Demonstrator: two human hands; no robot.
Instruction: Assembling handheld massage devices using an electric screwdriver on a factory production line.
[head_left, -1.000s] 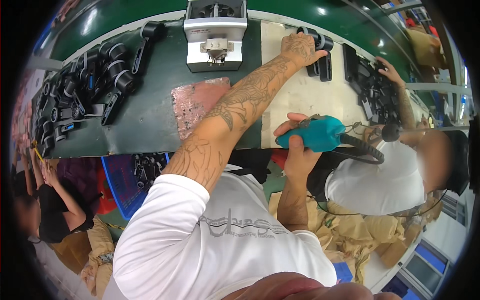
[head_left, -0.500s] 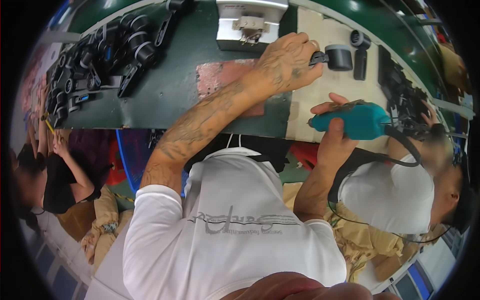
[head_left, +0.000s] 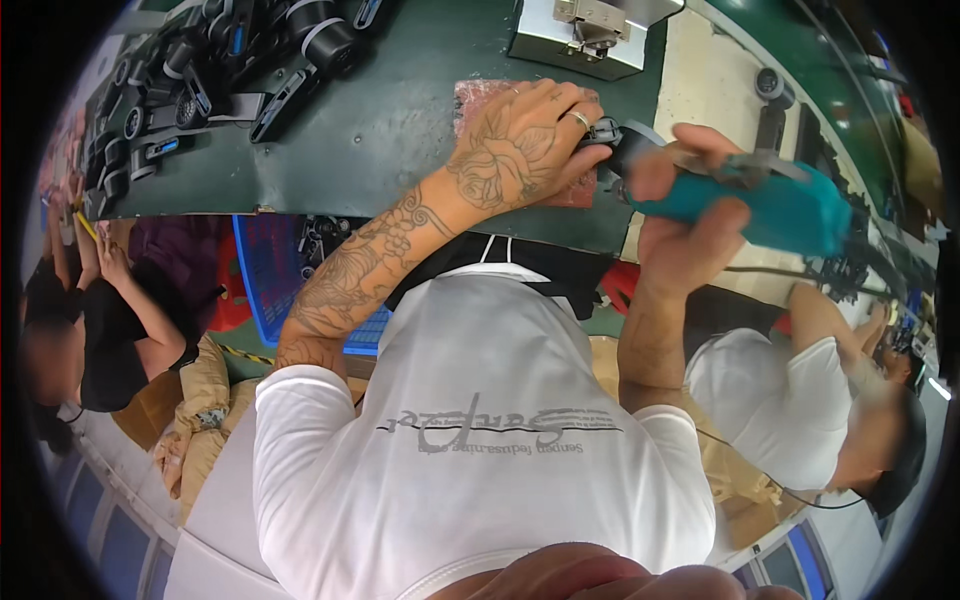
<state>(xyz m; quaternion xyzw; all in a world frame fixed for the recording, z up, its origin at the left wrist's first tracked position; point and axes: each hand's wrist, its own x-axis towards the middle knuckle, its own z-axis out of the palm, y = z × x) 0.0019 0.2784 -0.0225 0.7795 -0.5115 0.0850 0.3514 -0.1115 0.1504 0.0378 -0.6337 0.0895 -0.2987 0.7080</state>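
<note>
My left hand [head_left: 535, 145], with a ring on one finger, grips a black arm-like part with a fat round end [head_left: 632, 142], held over the right edge of the reddish mat [head_left: 478, 97]. My right hand [head_left: 690, 215] is wrapped around a teal electric screwdriver [head_left: 790, 212], which lies nearly level. Its tip points left, close below the round end of the black part; whether they touch I cannot tell. The right fingers and the tool are smeared by motion.
Many black parts with round ends [head_left: 200, 90] are heaped at the table's left. A silver metal box [head_left: 575, 45] stands at the back. Another black part [head_left: 770, 120] lies on the pale sheet [head_left: 700, 85] at right. Co-workers sit on both sides.
My left hand has drawn the black part nearer, toward the mat. The screwdriver has come up against or close to that part. The whole view has shifted as well.
</note>
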